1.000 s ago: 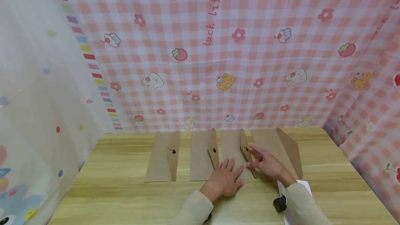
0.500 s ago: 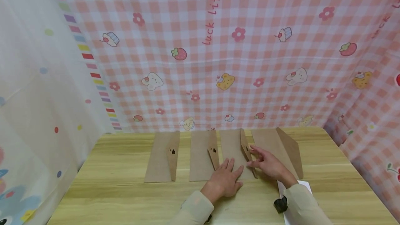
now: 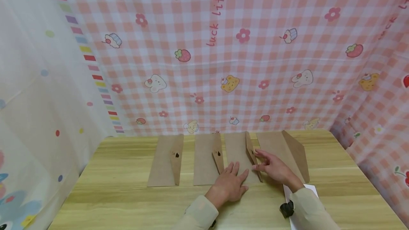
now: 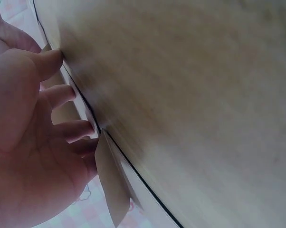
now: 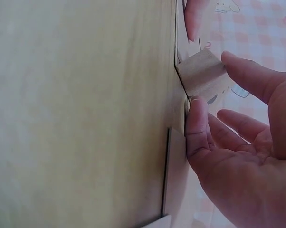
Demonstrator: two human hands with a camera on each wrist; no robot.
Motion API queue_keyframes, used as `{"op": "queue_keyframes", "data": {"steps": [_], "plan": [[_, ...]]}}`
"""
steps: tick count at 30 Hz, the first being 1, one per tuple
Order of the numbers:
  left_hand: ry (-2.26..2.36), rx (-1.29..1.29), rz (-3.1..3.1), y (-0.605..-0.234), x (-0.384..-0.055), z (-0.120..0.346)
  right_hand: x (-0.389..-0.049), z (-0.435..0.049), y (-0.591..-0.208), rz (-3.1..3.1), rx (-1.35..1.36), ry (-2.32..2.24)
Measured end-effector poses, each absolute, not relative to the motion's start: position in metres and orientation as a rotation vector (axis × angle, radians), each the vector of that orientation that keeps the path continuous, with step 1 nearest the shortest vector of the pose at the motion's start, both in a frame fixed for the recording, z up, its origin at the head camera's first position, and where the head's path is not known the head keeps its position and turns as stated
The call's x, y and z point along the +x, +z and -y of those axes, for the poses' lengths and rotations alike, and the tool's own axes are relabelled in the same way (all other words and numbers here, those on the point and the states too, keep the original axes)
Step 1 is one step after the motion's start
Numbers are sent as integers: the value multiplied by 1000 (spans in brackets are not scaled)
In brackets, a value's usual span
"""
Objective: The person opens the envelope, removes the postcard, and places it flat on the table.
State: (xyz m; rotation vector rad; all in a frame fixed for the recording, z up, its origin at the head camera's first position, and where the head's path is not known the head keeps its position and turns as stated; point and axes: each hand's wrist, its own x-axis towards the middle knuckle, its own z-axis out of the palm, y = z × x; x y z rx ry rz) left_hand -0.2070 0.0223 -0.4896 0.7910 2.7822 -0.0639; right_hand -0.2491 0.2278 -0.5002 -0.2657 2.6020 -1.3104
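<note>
My left hand (image 3: 228, 184) rests with fingers spread on the lower part of a brown paper envelope (image 3: 235, 148), third from the left in a row. That envelope's flap (image 3: 251, 149) is raised at its right side and bears a dark mark. At the flap's right, my right hand (image 3: 273, 166) touches it with thumb and fingertip; in the right wrist view the thumb meets one edge of the flap (image 5: 202, 71) and a finger lies near the other. Its other fingers are loosely bent. The left wrist view shows the left hand (image 4: 43, 128) from the palm side.
Two more envelopes, one at far left (image 3: 163, 160) and one beside it (image 3: 204, 159), have partly raised flaps. Another envelope (image 3: 278, 148) at right has its flap (image 3: 297, 155) spread outward. White paper (image 3: 310, 188) lies under the right forearm on the wooden table (image 3: 112, 194).
</note>
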Motion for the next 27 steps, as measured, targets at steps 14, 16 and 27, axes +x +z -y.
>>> {"op": "queue_keyframes", "data": {"steps": [14, 16, 27], "plan": [[-94, 811, -2783, -488, -206, -21, -244, -228, -500, -2620, -313, -1352], [-102, 815, -2785, -488, -205, -21, -243, -228, -500, -2627, -335, -1361], [-87, 804, -2782, -488, -206, -21, -239, -230, -501, -2721, -453, -1359]]}}
